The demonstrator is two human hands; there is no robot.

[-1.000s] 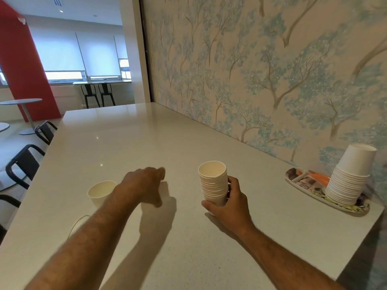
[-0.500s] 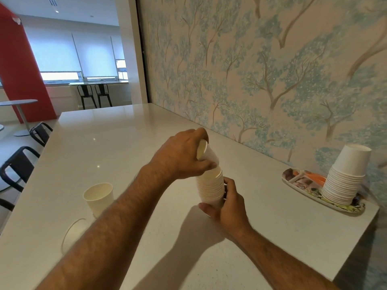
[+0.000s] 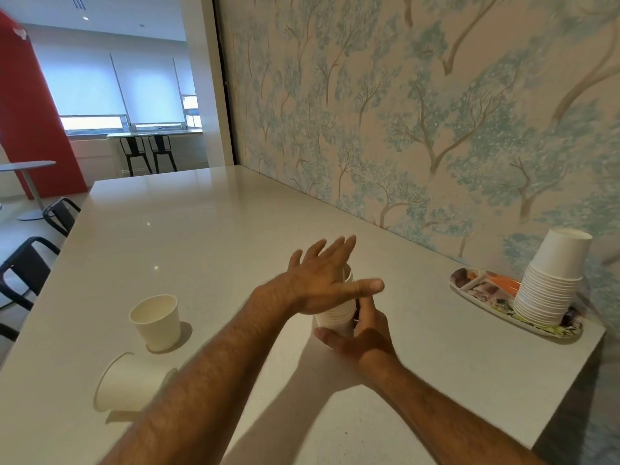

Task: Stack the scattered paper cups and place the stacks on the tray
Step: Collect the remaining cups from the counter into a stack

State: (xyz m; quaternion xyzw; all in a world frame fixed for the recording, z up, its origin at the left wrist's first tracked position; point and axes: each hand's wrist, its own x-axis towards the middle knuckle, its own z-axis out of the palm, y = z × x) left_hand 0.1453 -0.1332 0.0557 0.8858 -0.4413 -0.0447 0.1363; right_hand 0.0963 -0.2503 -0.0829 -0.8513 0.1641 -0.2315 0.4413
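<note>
The right hand wraps the base of the light, crushable stack of paper cups at table centre, the left hand flat and spread on top, with loose cups at nine o'clock, the tray at three.

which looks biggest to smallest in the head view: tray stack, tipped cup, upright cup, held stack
1. tray stack
2. tipped cup, though it lies nearer the camera
3. upright cup
The held stack is mostly hidden by both hands, so it cannot be ranked.
</note>
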